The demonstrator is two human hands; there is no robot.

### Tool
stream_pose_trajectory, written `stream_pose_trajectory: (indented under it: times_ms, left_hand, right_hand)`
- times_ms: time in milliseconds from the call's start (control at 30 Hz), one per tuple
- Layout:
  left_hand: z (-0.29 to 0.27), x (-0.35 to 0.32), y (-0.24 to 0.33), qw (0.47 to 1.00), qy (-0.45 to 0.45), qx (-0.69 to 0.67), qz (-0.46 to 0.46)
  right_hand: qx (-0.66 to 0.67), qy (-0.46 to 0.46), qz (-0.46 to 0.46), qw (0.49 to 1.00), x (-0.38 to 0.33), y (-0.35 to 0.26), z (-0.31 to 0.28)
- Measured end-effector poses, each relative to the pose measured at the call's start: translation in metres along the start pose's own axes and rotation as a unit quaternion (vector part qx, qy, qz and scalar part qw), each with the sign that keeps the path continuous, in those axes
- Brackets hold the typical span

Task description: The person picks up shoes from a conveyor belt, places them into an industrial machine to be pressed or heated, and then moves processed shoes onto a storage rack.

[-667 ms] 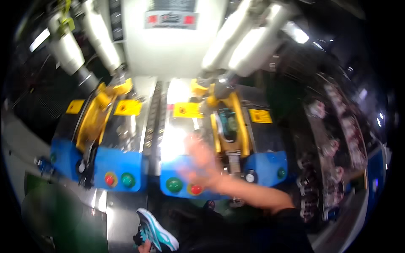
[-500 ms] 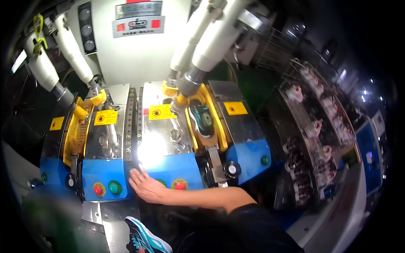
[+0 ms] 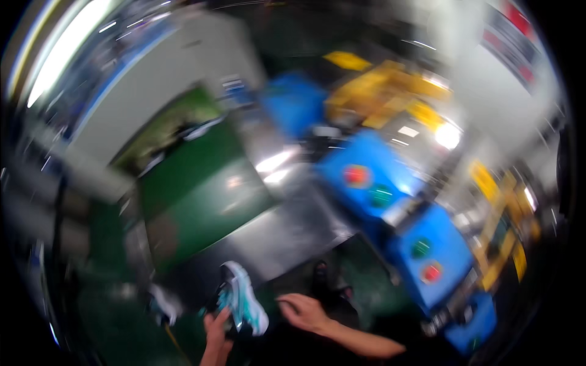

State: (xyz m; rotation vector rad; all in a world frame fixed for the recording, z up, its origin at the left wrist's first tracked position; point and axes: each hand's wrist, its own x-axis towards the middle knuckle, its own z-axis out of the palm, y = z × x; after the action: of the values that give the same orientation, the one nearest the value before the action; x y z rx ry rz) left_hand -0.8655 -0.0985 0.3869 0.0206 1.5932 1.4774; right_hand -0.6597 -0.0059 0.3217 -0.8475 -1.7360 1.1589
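Note:
My left hand (image 3: 217,327) is closed around a black, teal and white sneaker (image 3: 245,299) at the lower middle of the view. The sneaker's pale sole side faces right, and its toe or heel end points up; I cannot tell which. To the right of the sneaker, apart from it, is my right hand (image 3: 303,312). Its fingers reach left, loosely bent and apart, with nothing in them. Motion blur smears most of the view.
A green conveyor belt (image 3: 201,195) with a metal edge (image 3: 284,222) lies ahead on the left, a dark and white object (image 3: 204,128) at its far end. The pressing machine's blue panels (image 3: 366,174), with red and green buttons, and yellow clamps (image 3: 384,91) stand right. A blurred whitish object (image 3: 163,304) is at lower left.
My view has swung left from the machine to the green belt. My right hand has left the blue panel and come near the sneaker, which my left hand now shows holding more fully.

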Motion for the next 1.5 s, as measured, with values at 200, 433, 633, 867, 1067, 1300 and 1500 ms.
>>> stream_pose_trajectory:
  times_ms: [200,433,633,867,1067,1300,1500]
  left_hand:
    - [-0.11,0.149,-0.094,0.883,0.157,0.344,0.277]
    - [-0.15,0.099,-0.041,0.902,0.12,0.363,0.2]
    - [-0.391,0.115,0.016,0.839,0.447,0.279,0.134]
    - [-0.414,0.141,0.049,0.962,0.264,0.07,-0.003]
    - [-0.27,0.234,0.082,0.98,-0.072,0.183,0.033]
    - [-0.005,0.126,0.14,0.531,-0.64,0.535,0.147]
    - [-0.054,-0.011,0.034,0.345,-0.78,0.412,-0.321]
  right_hand:
    - [0.008,-0.114,0.19,0.975,0.001,-0.028,0.02]
    - [-0.052,-0.199,0.369,0.906,0.038,0.026,0.113]
    - [-0.191,-0.137,0.262,0.936,0.056,0.036,0.266]
    - [-0.004,-0.104,0.47,0.877,0.091,0.022,0.273]
    - [0.277,0.105,0.366,0.882,0.062,-0.04,0.246]
    - [0.234,0.495,0.117,0.828,-0.073,-0.155,0.193]
    - [0.082,0.782,0.253,0.564,-0.27,-0.298,0.298]
